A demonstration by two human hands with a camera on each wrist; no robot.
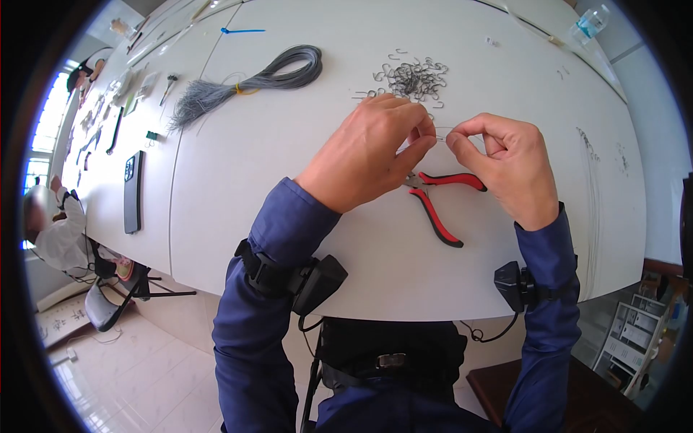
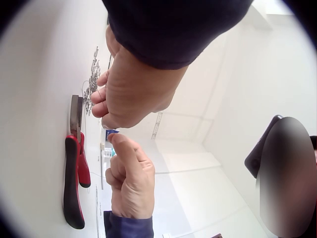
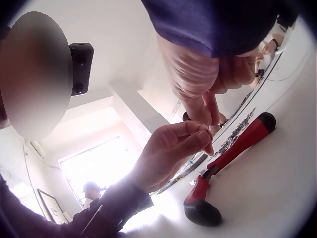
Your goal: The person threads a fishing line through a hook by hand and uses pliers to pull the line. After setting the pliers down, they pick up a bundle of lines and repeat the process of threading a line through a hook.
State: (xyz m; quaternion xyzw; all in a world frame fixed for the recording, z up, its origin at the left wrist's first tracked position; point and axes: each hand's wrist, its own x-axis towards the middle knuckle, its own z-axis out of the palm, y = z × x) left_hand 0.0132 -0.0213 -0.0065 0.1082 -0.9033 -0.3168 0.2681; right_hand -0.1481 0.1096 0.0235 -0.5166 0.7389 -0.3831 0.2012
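Note:
The left hand (image 1: 368, 151) and right hand (image 1: 516, 162) face each other above the table, fingertips a short way apart. Each pinches a small piece of thin wire between thumb and forefinger; a tiny metal piece (image 1: 440, 138) shows between them. Red-and-black pliers (image 1: 437, 216) lie just below, handles spread, jaws partly hidden by the left hand. Behind the hands is a heap of small metal hooks (image 1: 415, 78). In the left wrist view the pliers (image 2: 73, 173) lie beside both hands; in the right wrist view the left hand (image 3: 171, 153) meets the right hand (image 3: 198, 79).
A bundle of grey wire (image 1: 292, 68) tied in yellow lies at the back left, near a blue cable tie (image 1: 243, 31). A dark phone (image 1: 133, 192) is at left. Long thin wires (image 1: 592, 216) lie at right. A bottle (image 1: 590, 23) stands far right; another person (image 1: 58, 224) sits left.

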